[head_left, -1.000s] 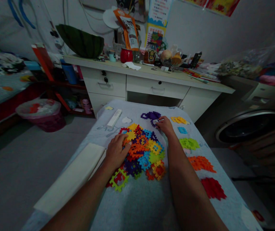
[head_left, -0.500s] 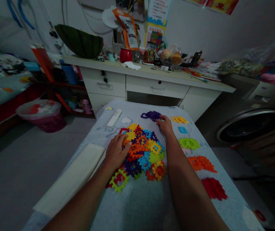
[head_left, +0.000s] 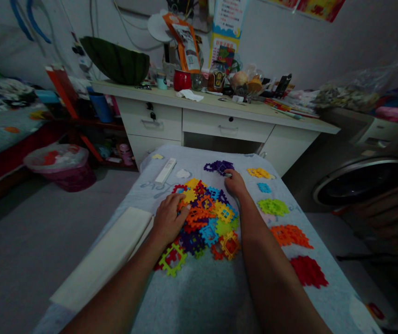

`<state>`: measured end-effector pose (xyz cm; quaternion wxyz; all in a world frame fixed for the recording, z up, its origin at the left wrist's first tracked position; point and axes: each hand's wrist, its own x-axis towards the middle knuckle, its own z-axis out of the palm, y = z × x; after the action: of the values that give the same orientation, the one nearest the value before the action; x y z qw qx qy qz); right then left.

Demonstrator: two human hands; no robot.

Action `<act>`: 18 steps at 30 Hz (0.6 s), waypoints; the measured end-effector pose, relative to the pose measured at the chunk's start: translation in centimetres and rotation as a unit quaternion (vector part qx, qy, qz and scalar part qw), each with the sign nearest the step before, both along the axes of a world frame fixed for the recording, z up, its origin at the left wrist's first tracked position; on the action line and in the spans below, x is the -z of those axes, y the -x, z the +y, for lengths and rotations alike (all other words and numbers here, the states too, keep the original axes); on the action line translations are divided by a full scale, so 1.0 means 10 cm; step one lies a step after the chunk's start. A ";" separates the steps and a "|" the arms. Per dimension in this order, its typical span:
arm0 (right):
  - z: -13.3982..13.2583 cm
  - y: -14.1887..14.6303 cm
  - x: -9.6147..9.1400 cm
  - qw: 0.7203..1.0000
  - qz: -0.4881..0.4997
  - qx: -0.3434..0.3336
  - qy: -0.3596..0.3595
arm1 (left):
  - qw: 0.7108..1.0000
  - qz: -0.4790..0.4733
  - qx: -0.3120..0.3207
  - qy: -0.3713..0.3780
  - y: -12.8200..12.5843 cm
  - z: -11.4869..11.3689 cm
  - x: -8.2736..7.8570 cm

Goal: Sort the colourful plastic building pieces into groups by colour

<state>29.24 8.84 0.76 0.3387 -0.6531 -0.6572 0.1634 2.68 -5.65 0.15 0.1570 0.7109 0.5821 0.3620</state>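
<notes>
Reaching to the near side of the purple pieces (head_left: 219, 167) in the head view, the right hand (head_left: 235, 182) is emptied of the piece pinched a second ago, apparently added there; any present grip cannot be told. The left hand (head_left: 169, 217) is laid, loosely unclenched, on the mixed pile (head_left: 206, 204). Bare cloth is left on the near desk (head_left: 206, 297); its left edge is occupied by a white board (head_left: 103, 257).

Purple pieces (head_left: 219, 166) lie, seemingly overlapping, beyond the multicoloured pile (head_left: 198, 215).

Light is dim, the edges stretched, perhaps blurred.
</notes>
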 end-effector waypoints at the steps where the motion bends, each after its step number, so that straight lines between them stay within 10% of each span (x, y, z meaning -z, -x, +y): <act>1: -0.01 0.01 -0.04 1.000 0.002 -0.013 0.002 | 1.000 0.002 0.001 -0.002 0.00 0.00 0.01; 9: -0.15 0.35 -0.34 0.968 0.003 -0.249 0.035 | 1.000 -0.002 -0.002 0.000 -0.01 0.01 0.01; 18: -0.24 0.66 -0.33 0.951 -0.082 -0.299 0.018 | 1.000 0.000 -0.004 -0.006 0.00 0.01 0.00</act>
<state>22.67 6.44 4.02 0.2078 -0.4439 -0.8447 0.2151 2.72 -5.59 0.13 0.1512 0.7098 0.5822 0.3664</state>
